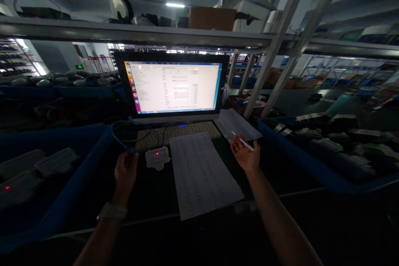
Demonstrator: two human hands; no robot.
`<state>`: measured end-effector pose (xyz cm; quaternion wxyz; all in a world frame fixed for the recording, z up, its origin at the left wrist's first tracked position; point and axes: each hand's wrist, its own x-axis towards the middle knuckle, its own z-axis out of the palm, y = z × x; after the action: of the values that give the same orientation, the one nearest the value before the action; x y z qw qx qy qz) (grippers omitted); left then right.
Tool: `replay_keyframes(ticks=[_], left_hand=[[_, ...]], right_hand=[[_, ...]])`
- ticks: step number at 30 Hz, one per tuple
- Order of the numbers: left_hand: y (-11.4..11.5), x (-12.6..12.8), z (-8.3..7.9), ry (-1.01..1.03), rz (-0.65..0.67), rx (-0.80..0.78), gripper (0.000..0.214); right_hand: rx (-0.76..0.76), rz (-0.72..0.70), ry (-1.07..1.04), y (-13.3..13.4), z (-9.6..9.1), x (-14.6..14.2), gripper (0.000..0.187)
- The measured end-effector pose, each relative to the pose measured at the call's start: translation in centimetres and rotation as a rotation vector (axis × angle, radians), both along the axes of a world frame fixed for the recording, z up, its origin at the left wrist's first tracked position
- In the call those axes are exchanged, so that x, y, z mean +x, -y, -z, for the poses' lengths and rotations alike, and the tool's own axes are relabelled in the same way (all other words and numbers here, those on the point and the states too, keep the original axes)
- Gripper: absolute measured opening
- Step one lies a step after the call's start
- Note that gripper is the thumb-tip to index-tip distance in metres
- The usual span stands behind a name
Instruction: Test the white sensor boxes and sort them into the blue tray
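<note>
My left hand (126, 171) is closed, its fingers pinching the end of a blue cable (120, 139) that loops up toward the keyboard. Just right of those fingers lies a small white plastic box (157, 157) with a red light on it. A white pen (246, 143) lies across the curled fingers of my right hand (248, 158), which is turned palm up. Between my hands a printed sheet of paper (202, 174) covers part of the desk and overlaps the keyboard (179, 131). Behind the keyboard stands a lit monitor (176, 87) showing a form.
On the left, a blue bin (71, 203) contains white boxes, one with a red light. Another blue bin (311, 170) on the right is filled with dark and pale parts. More paper (240, 124) lies right of the monitor. Overhead runs a loaded shelf (156, 33) with slanted metal posts.
</note>
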<state>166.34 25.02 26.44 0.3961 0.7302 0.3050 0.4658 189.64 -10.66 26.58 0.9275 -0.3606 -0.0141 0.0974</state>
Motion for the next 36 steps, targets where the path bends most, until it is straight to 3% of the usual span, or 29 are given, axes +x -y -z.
replay_keyframes(ticks=[7,10,15,30,36], left_hand=[[-0.12,0.07,0.32,0.011,-0.003,0.013,0.039],[-0.07,0.05,0.24,0.012,0.008,0.011,0.039],[0.19,0.04,-0.14,-0.009,-0.009,-0.023,0.039],[0.38,-0.10,-0.46,-0.007,0.008,-0.036,0.035],[0.37,-0.07,-0.36,0.014,0.009,-0.043,0.037]], right_hand=[[-0.004,0.073,-0.055,0.14,0.63,0.70,0.013],[-0.007,0.073,-0.058,-0.11,0.43,0.66,0.023],[-0.005,0.088,-0.056,-0.31,-0.11,0.21,0.019],[-0.031,0.052,0.033,-0.16,0.16,0.19,0.055],[-0.060,0.110,0.014,-0.41,-0.01,0.19,0.054]])
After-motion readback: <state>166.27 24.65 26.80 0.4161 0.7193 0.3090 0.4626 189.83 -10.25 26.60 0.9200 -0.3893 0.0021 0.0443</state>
